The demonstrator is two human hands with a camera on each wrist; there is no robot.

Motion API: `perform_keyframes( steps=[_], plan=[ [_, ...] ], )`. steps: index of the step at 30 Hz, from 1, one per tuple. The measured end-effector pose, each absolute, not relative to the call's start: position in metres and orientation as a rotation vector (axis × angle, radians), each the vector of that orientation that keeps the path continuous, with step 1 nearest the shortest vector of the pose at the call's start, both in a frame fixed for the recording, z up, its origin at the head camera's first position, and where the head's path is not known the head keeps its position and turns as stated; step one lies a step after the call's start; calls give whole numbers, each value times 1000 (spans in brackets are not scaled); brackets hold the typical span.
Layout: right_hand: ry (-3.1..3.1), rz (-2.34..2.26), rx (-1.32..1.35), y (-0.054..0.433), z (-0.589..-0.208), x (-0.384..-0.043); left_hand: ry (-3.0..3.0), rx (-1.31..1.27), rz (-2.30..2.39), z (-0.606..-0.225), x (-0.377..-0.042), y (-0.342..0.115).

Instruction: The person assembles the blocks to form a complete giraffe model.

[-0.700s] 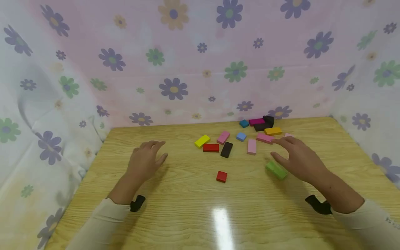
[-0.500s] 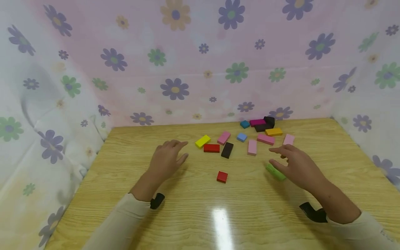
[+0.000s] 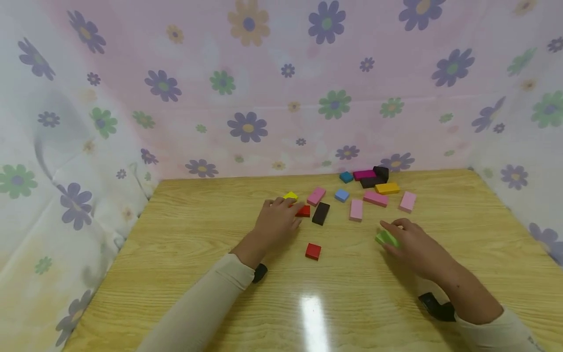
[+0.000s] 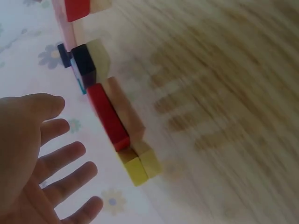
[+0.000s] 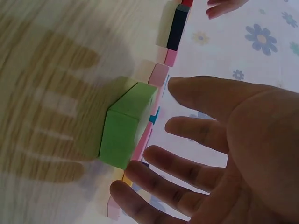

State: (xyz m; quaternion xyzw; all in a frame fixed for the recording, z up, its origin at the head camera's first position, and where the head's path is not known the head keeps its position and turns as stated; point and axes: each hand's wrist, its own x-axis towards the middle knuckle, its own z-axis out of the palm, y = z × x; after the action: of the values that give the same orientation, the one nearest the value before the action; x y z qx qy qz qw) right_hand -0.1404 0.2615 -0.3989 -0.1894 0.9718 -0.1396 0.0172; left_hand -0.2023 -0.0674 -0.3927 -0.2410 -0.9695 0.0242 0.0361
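Observation:
My left hand (image 3: pixel 276 222) hovers just in front of a red block (image 3: pixel 304 211) and a yellow block (image 3: pixel 290 195), partly covering both in the head view. Its fingers are spread and bent a little, apart from the red block (image 4: pixel 110 116) in the left wrist view. Over a light green block (image 3: pixel 385 238) reaches my right hand (image 3: pixel 422 252). In the right wrist view its thumb and fingers are spread out beside the green block (image 5: pixel 124 121), with nothing gripped; whether a fingertip touches the block I cannot tell.
Behind the hands lie a black block (image 3: pixel 321 214), pink blocks (image 3: pixel 356 210), a light blue block (image 3: pixel 341 195) and an orange block (image 3: pixel 387 188). A small red block (image 3: pixel 313 251) lies between the hands. Flowered cloth (image 3: pixel 272 88) stands around the wooden table (image 3: pixel 189 283).
My left hand has moved right across the table to the red and yellow blocks. My right hand has lowered and shifted slightly toward me, coming over the green block.

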Motion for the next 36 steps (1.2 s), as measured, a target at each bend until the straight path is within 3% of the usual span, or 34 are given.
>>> perform_keyframes(
  steps=[11, 30, 36],
  plan=[
    [2996, -437, -601, 260, -408, -139, -3037, -764, 176, -410, -217, -54],
    [2984, -440, -569, 259, -406, -138, -3051, -847, 266, -398, -225, -54],
    [3020, -378, -586, 257, -405, -139, -3021, -881, 106, -402, -217, -67]
  ],
)
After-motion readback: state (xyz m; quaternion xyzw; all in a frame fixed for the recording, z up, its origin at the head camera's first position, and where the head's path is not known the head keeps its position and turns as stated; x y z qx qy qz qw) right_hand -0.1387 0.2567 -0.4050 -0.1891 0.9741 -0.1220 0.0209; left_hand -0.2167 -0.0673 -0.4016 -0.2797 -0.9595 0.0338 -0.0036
